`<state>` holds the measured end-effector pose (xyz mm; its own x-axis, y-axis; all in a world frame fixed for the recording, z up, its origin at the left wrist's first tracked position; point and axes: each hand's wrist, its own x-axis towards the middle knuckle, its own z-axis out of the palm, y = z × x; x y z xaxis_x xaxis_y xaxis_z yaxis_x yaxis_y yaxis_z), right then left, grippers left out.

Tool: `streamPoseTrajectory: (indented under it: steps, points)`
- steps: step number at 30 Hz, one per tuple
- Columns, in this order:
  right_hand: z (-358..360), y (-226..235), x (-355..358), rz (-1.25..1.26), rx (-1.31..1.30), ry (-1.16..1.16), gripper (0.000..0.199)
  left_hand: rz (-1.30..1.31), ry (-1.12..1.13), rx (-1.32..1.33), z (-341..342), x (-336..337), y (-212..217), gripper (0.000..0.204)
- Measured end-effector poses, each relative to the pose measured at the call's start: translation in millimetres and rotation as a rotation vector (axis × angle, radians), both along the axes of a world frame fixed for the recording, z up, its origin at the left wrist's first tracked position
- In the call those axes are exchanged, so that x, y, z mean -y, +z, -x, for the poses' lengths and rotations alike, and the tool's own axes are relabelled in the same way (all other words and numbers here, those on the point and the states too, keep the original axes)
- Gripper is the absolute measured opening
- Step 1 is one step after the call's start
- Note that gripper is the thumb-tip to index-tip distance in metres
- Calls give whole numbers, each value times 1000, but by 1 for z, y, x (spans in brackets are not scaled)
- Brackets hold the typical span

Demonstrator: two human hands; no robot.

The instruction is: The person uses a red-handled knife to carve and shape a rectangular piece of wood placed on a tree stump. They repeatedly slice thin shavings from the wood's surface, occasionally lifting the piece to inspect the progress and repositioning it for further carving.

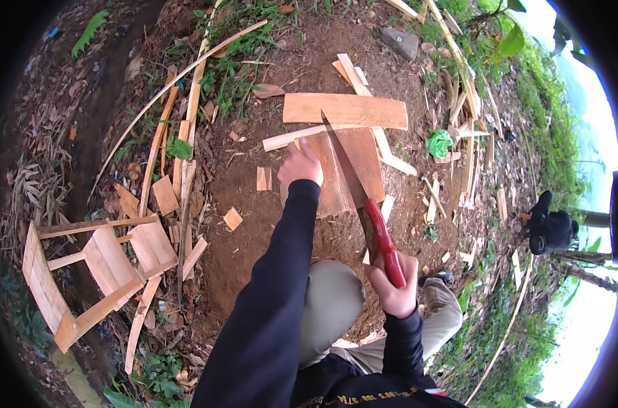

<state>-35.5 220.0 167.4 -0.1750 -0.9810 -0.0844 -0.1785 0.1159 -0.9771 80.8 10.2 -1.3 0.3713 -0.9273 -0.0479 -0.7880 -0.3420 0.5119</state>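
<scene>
My right hand (395, 284) grips the red handle of a handsaw (348, 165). Its long blade slants up and away to the left, over a brown wooden board (363, 158) on the ground. The blade's tip overlaps a lighter plank (345, 110) lying crosswise beyond the board. At the board's left edge rests my left hand (300, 165), fingers bent over the wood and partly hidden. A thin wooden strip (282, 141) passes just beyond those fingers. Whether the teeth touch the board cannot be told. My knee (333, 299) is close to the board's near side.
A partly built wooden frame with slats (105, 255) stands at the left. Small wood offcuts (233, 218) lie on the dirt, and long strips (193, 102) lie beyond them. A grey stone (399, 43), green crumpled plastic (439, 143) and more scraps are at the far right.
</scene>
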Motion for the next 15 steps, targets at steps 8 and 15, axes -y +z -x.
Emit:
streamPoseTrajectory:
  steps: [8, 15]
  points:
    - [0, -40, 39, -21, -62, -52, 23, -25, -17, -34, 11, -1, 2, 49]
    - [-11, -46, 75, 16, -121, -91, 26, -20, -35, -113, 11, 2, 11, 51]
